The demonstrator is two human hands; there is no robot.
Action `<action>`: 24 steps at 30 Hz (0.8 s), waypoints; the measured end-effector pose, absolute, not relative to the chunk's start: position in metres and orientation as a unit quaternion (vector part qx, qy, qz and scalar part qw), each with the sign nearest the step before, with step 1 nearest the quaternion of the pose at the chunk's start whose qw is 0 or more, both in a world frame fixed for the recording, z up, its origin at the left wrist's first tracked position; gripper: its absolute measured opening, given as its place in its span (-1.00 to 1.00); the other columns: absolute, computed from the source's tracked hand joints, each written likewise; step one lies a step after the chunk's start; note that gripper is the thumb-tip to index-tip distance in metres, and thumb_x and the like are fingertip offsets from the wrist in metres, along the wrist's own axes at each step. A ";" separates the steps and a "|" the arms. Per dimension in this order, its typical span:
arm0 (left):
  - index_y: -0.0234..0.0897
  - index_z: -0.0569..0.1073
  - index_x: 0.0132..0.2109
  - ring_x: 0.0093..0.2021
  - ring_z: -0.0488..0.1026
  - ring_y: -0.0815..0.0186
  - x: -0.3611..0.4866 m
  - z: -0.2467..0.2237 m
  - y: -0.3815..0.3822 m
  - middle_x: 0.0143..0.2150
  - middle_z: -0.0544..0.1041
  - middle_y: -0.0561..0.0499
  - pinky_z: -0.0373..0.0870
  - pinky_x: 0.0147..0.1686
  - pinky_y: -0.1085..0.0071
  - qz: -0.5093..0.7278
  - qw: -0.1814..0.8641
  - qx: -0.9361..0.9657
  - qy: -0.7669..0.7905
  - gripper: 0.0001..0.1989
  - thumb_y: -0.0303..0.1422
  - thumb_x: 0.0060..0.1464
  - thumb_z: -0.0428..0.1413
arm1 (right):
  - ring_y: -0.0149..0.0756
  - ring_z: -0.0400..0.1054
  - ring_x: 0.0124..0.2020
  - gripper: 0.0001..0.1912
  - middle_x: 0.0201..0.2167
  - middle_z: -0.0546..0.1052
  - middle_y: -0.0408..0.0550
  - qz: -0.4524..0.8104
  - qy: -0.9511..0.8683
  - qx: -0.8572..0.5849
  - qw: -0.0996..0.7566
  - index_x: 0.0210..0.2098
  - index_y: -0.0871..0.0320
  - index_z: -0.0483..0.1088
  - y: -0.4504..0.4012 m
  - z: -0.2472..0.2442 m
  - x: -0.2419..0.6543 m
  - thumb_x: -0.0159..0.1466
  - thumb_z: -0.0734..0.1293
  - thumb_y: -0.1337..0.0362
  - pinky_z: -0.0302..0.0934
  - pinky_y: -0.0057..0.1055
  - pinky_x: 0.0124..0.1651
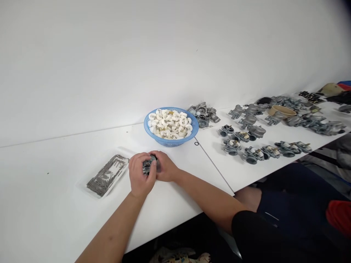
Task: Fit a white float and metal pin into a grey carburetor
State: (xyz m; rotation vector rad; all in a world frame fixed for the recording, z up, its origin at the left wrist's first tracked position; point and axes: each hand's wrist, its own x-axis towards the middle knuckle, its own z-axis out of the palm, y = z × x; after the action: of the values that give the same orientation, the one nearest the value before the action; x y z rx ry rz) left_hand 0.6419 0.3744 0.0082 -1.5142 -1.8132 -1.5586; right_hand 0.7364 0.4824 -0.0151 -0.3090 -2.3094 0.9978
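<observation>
Both of my hands are wrapped round a grey metal carburetor body (147,166) just above the white table. My left hand (139,173) grips its near left side, the thumb lying across the front. From the right, my right hand (165,167) closes on the other side, and its fingers are partly hidden behind the part. Close to my left hand is a white tray (112,187) with many thin metal pins (102,179) in it. Beyond my hands stands a blue plastic basket (170,143) heaped with white ring-shaped floats (171,125).
Carburetor bodies (252,155) stand in rows on the right, some with white floats on them. Metal bowl-like covers (203,113) are piled behind the basket. A small black O-ring (196,143) lies near the table seam. A tan tape roll (282,111) and a seated person (296,204) are farther right.
</observation>
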 end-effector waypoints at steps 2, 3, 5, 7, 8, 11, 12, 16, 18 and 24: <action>-0.22 0.39 -0.09 -0.02 0.44 0.11 0.641 0.010 0.374 -0.09 0.52 -0.11 0.34 0.04 0.12 -0.521 0.103 -0.506 -0.680 -0.81 -0.32 0.14 0.13 | -0.07 0.42 -0.04 -0.39 -0.01 0.51 0.03 0.391 -0.863 -0.116 0.299 0.07 0.11 0.29 0.486 -0.015 0.738 0.05 0.42 0.13 0.28 -0.14 0.05; -0.21 0.38 -0.06 0.00 0.43 0.10 0.640 0.011 0.373 -0.07 0.51 -0.11 0.34 0.03 0.13 -0.507 0.069 -0.502 -0.697 -0.78 -0.29 0.14 0.13 | -0.07 0.43 -0.03 -0.39 -0.01 0.51 0.03 0.399 -0.860 -0.111 0.297 0.07 0.11 0.28 0.487 -0.015 0.739 0.05 0.43 0.14 0.29 -0.14 0.04; -0.20 0.37 -0.02 0.03 0.41 0.07 0.641 0.012 0.372 -0.02 0.49 -0.12 0.35 0.03 0.12 -0.476 0.004 -0.505 -0.720 -0.72 -0.23 0.14 0.13 | -0.09 0.43 -0.04 -0.35 -0.01 0.51 0.03 0.419 -0.855 -0.100 0.290 0.09 0.12 0.27 0.489 -0.016 0.740 0.02 0.43 0.18 0.31 -0.16 0.01; -0.20 0.35 0.02 0.08 0.38 0.04 0.643 0.012 0.371 0.03 0.47 -0.14 0.34 0.07 0.08 -0.452 -0.034 -0.508 -0.733 -0.67 -0.19 0.15 0.12 | -0.11 0.43 -0.04 -0.31 0.00 0.50 0.03 0.437 -0.849 -0.099 0.280 0.11 0.13 0.26 0.489 -0.015 0.741 -0.01 0.44 0.22 0.32 -0.18 0.00; -0.20 0.34 0.05 0.12 0.37 0.02 0.643 0.012 0.370 0.07 0.45 -0.16 0.33 0.09 0.06 -0.444 -0.046 -0.507 -0.738 -0.63 -0.16 0.15 0.12 | -0.12 0.43 -0.05 -0.30 0.01 0.50 0.03 0.444 -0.846 -0.105 0.274 0.12 0.13 0.26 0.488 -0.015 0.742 -0.02 0.44 0.22 0.32 -0.19 0.00; -0.24 0.25 0.18 0.21 0.33 -0.03 0.644 0.011 0.369 0.19 0.39 -0.22 0.33 0.11 0.05 -0.439 -0.082 -0.481 -0.755 -0.45 -0.10 0.14 0.13 | -0.14 0.43 -0.07 -0.30 -0.01 0.51 0.01 0.450 -0.847 -0.132 0.252 0.09 0.12 0.28 0.483 -0.011 0.746 -0.04 0.47 0.20 0.33 -0.22 -0.03; -0.25 0.21 0.23 0.22 0.33 -0.03 0.643 0.011 0.368 0.23 0.36 -0.24 0.34 0.10 0.06 -0.437 -0.098 -0.472 -0.760 -0.38 -0.07 0.13 0.14 | -0.14 0.43 -0.08 -0.31 -0.02 0.51 0.00 0.445 -0.849 -0.139 0.248 0.07 0.12 0.29 0.482 -0.009 0.749 -0.05 0.48 0.18 0.33 -0.23 -0.04; -0.22 0.20 0.26 0.14 0.43 0.00 0.641 0.012 0.366 0.23 0.39 -0.22 0.41 -0.03 0.18 -0.415 -0.164 -0.466 -0.764 -0.25 0.04 0.05 0.19 | -0.13 0.42 -0.09 -0.29 -0.04 0.50 -0.02 0.414 -0.861 -0.157 0.250 0.04 0.11 0.33 0.480 -0.002 0.760 -0.08 0.54 0.12 0.32 -0.25 -0.08; -0.17 0.26 0.21 0.07 0.48 0.04 0.641 0.013 0.366 0.15 0.46 -0.16 0.42 -0.10 0.23 -0.402 -0.191 -0.468 -0.763 -0.29 0.06 0.02 0.20 | -0.14 0.42 -0.12 -0.30 -0.07 0.51 -0.04 0.414 -0.863 -0.160 0.241 0.02 0.10 0.34 0.482 -0.002 0.763 -0.08 0.55 0.11 0.32 -0.27 -0.11; -0.14 0.30 0.16 0.07 0.48 0.07 0.644 0.013 0.367 0.08 0.50 -0.07 0.44 -0.05 0.23 -0.429 -0.213 -0.457 -0.750 -0.29 -0.01 -0.09 0.30 | -0.19 0.40 -0.21 -0.26 -0.17 0.53 -0.08 0.428 -0.869 -0.143 0.206 -0.02 0.11 0.36 0.497 -0.001 0.764 -0.15 0.60 0.10 0.29 -0.30 -0.16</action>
State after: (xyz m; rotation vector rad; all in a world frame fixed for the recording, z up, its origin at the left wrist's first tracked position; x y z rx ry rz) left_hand 0.6438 0.3671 0.0132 -1.6701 -2.7409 -1.5671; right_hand 0.7644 0.4968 -0.0013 -0.3975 -2.4195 1.1909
